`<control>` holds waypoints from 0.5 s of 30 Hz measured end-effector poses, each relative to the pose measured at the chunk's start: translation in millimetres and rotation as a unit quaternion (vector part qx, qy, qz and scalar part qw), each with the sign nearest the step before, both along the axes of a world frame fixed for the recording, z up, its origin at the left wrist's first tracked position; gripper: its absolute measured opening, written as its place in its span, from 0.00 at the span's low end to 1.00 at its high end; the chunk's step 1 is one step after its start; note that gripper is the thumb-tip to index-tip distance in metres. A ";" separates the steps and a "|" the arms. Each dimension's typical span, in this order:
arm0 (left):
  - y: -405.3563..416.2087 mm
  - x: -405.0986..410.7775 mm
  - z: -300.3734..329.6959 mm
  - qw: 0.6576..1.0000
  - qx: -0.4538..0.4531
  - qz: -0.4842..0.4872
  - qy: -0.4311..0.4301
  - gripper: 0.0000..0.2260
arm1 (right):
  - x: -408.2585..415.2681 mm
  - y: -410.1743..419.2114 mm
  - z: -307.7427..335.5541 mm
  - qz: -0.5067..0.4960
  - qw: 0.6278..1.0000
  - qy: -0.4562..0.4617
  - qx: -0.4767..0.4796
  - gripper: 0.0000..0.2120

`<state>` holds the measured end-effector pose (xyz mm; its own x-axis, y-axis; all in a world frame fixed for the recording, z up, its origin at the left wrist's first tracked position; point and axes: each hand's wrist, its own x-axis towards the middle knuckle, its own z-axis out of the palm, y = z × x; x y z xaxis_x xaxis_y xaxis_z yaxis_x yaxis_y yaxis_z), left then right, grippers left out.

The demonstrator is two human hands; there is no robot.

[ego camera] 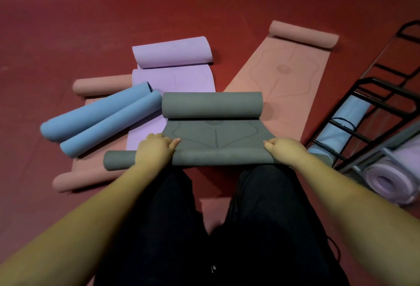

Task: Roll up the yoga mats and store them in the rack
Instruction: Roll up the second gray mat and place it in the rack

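Rolling step underway. Left hand [156, 149] and right hand [283, 149] curl over near roll of grey mat [216, 137], lying on floor between them. Next: roll evenly forward toward far coil; rack [372, 108] right.

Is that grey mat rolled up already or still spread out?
Partly rolled: the grey mat has rolls at both ends and a flat stretch between.

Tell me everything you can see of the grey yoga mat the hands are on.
The grey yoga mat looks like matte foam or rubber, printed with faint alignment lines. Both ends are curled: a fat roll at the far end, a slimmer roll at the near end, a short flat stretch between. It lies across the lilac mat and a pink mat. The left hand and right hand grip the near roll.
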<state>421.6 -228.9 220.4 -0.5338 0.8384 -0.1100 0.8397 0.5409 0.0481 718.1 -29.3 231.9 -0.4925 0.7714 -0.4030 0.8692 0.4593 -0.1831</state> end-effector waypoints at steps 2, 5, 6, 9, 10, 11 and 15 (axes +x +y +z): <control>-12.1 8.7 -6.8 0.998 0.042 -0.018 0.036 0.27 | -1.7 7.6 0.8 -0.016 0.998 0.006 -0.059 0.19; -25.6 10.9 -17.7 0.996 0.068 -0.041 0.038 0.31 | -5.1 18.0 -5.1 -0.001 0.995 0.029 -0.091 0.14; -25.5 9.3 -19.5 0.997 0.057 -0.042 0.034 0.32 | -6.1 19.0 -6.3 0.004 0.995 0.042 -0.091 0.14; -15.7 6.0 -15.3 0.999 0.014 -0.034 0.033 0.33 | -5.4 13.3 -8.5 0.012 0.995 0.088 -0.035 0.19; -12.0 5.6 -13.4 0.999 -0.001 -0.031 0.041 0.32 | -3.3 8.9 -10.1 0.015 0.995 0.101 -0.001 0.20; -7.5 4.5 -12.9 0.998 -0.014 -0.030 0.046 0.30 | -0.1 5.0 -11.8 0.018 0.993 0.112 0.036 0.21; 4.8 -0.1 -10.6 0.999 -0.037 -0.004 0.006 0.29 | 14.5 -12.9 -22.2 0.040 0.980 0.121 0.152 0.28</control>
<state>421.5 -224.1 209.8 -0.5288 0.8326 -0.1649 0.8443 0.5358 -0.0023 732.6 -42.2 209.7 -0.6098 0.7922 -0.0238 0.7756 0.5903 -0.2236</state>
